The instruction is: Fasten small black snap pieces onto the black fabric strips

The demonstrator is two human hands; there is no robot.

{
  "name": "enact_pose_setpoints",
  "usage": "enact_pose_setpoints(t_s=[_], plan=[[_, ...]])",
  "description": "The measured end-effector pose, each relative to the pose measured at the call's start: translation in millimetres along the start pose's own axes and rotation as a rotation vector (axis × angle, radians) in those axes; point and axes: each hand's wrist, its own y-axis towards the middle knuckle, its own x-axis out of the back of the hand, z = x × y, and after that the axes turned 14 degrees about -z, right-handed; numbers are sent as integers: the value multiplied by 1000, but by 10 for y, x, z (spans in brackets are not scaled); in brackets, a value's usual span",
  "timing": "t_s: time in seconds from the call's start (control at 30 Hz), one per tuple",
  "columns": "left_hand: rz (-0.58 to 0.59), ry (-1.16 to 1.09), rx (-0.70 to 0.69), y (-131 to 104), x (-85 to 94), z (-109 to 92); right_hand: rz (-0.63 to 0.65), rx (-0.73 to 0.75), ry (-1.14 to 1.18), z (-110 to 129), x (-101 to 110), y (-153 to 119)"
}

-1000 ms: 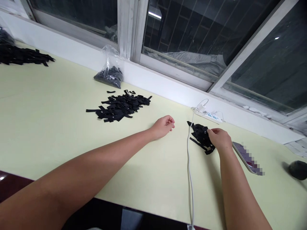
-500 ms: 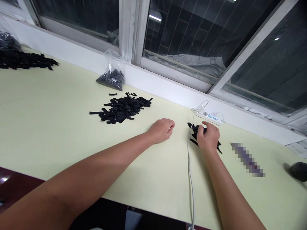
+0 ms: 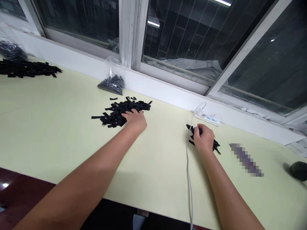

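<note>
My left hand (image 3: 136, 120) reaches over the right part of a loose pile of short black strips (image 3: 117, 112). Its fingers are spread and touch the strips. Farther right, my right hand (image 3: 204, 137) rests on a smaller heap of black strips (image 3: 216, 146). The thumb and fingers are curled together there, with black strip material showing between them. How many strips they grip is hidden by the hand. A white cable (image 3: 188, 166) runs across the table just left of the right hand and over the heap's left edge.
A clear bag of dark pieces (image 3: 112, 83) stands behind the middle pile. Another black pile (image 3: 31, 68) and bag (image 3: 11, 49) are at far left. A power strip (image 3: 208, 119) lies by the wall. A pixelated item (image 3: 247, 160) and dark round object (image 3: 299, 170) are at right.
My left hand has moved left from the bare tabletop onto the middle pile, and its fingers have spread. My right hand stays at the small heap, with thumb and fingers closer together.
</note>
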Motion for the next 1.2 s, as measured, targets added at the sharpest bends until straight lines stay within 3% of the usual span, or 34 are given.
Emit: enact_pose_setpoints(t_s=[0.1, 0.2, 0.27, 0.4, 0.53, 0.7, 0.77, 0.83, 0.9, 0.97, 1.07, 1.2], plan=[[-38, 62, -131, 50, 149, 128, 42, -15, 9, 2, -4, -9], [-51, 96, -247, 238, 202, 390, 77, -23, 27, -12, -5, -24], [-34, 85, -302, 427, 161, 622, 96, -32, 45, -18, 2, -31], [-112, -93, -461, 726, -3, 1006, 117, -62, 81, -20, 29, -31], [-231, -170, -533, 713, -24, 1072, 122, -60, 122, -11, 50, -25], [-317, -296, -577, 484, 171, 820, 141, -70, 213, 57, 46, -32], [-331, -406, -566, 364, 222, 622, 173, -71, 262, 116, 30, -53], [-259, -608, -468, 212, 205, 356, 228, -90, 346, 188, 6, -88], [-16, -831, -430, 34, 108, 46, 318, -146, 477, 257, -27, -131], [147, -1005, -398, -147, -48, -251, 438, -225, 626, 311, -64, -172], [225, -1209, -340, -345, -294, -539, 565, -342, 766, 355, -113, -218], [253, -1261, -338, -388, -465, -550, 680, -364, 808, 370, -157, -259]])
